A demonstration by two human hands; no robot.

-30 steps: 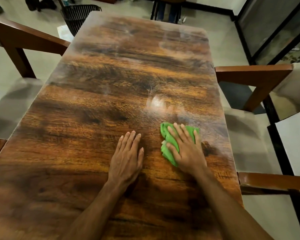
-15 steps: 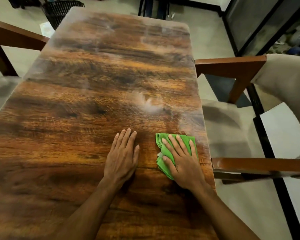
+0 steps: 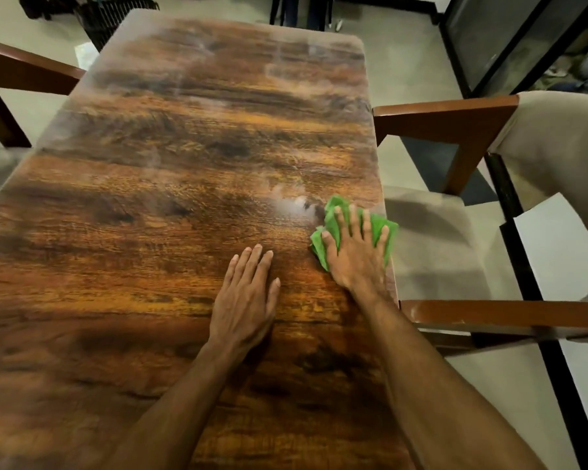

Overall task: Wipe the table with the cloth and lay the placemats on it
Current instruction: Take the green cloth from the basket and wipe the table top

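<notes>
The green cloth (image 3: 330,215) is crumpled into a loose bunch with no clean outline. Its longer side runs across the table (image 3: 184,198), from the thumb side out to the table's right edge, and one folded corner points toward the far end. The fabric looks soft and thin, with many small folds.

The table is long and rectangular with rounded corners. Its top is dark brown wood grain with a glossy surface that shows pale, hazy reflections.

The cloth lies under the right hand (image 3: 355,259), which presses it down with straight, spread fingers, so green shows between and around them. The left hand (image 3: 243,300) lies flat on the bare wood just beside it, with the fingers together, not touching the cloth.

A chair (image 3: 455,120) with wooden arms and a beige cushion stands at the right side.
</notes>
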